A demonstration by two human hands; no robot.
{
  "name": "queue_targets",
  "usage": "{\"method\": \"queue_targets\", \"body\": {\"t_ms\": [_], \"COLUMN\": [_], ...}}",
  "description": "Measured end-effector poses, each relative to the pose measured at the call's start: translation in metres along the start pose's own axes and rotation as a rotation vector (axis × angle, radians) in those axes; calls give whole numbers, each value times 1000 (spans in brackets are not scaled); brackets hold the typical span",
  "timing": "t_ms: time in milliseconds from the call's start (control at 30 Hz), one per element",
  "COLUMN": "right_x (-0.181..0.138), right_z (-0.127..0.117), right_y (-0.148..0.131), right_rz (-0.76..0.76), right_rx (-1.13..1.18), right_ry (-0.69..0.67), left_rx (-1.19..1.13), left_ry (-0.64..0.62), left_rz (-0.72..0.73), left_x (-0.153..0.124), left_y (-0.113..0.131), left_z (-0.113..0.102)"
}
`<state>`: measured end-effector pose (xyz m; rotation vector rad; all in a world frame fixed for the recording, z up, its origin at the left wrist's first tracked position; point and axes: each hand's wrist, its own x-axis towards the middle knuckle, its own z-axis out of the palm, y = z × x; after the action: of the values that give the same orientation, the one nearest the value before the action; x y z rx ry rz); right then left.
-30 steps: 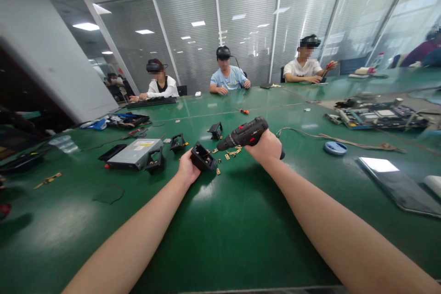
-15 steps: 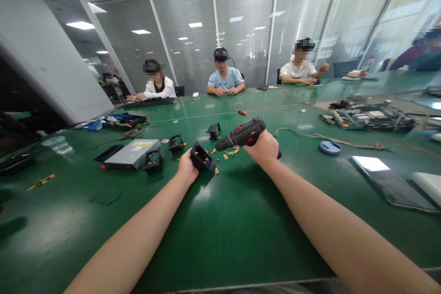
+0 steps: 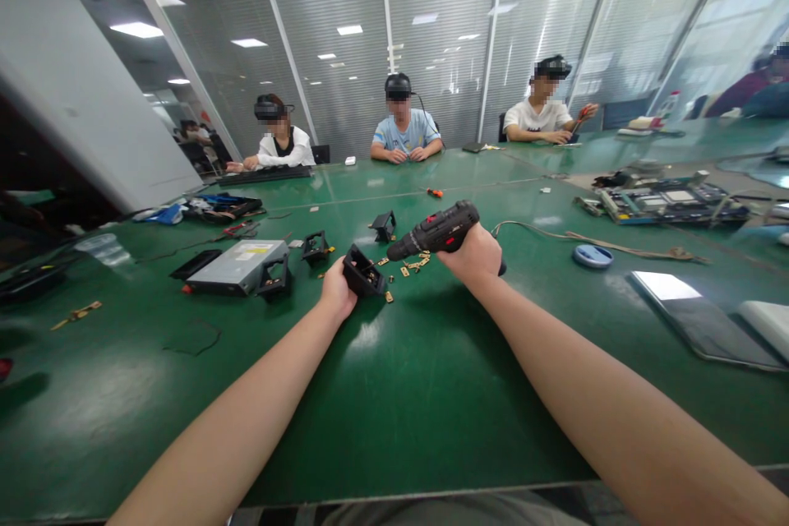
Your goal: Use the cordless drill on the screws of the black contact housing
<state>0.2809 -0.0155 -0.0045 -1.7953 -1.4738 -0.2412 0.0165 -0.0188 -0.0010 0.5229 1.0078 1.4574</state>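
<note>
My left hand (image 3: 336,292) grips a small black plastic housing (image 3: 363,272), tilted with its open side up, just above the green table (image 3: 394,394). My right hand (image 3: 476,256) holds a black and red cordless screwdriver (image 3: 436,232), its tip pointing left toward the housing, a short gap apart. Several small brass-coloured metal pieces (image 3: 412,266) lie scattered on the table between and behind the two hands.
A grey optical drive (image 3: 237,265), black brackets (image 3: 316,247) and another black bracket (image 3: 383,225) lie to the left and behind. A circuit board assembly (image 3: 669,204), a blue disc (image 3: 592,256), a cable (image 3: 616,246) and a dark panel (image 3: 696,314) sit right. Three people sit across the table.
The view has shifted slightly; both hands with the housing and the screwdriver stay in nearly the same pose, the housing raised a little toward the screwdriver tip.
</note>
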Motion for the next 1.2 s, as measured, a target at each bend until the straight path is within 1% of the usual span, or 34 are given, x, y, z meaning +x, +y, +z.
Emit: {"method": "queue_targets", "body": {"t_ms": [100,267,467,667,900,1200], "right_x": [0,0,0,0,0,1], "right_z": [-1,0,0,-1,-1,1], "right_y": [-1,0,1,0,0,0], "right_rz": [0,-7,-5,-3,1,-8], "right_rx": [5,11,26,36,33,41], "right_ry": [5,15,11,9,10,9], "left_rx": [-1,-2,18,25,7,-29], "left_ry": [-4,-50,-86,-76,-73,-36], "left_rz": [2,41,56,18,29,30], "left_x": [1,6,12,11,11,11], "left_y": [-1,-4,-6,-5,-6,-6], "left_z": [-1,-4,-9,-9,-8,-8]}}
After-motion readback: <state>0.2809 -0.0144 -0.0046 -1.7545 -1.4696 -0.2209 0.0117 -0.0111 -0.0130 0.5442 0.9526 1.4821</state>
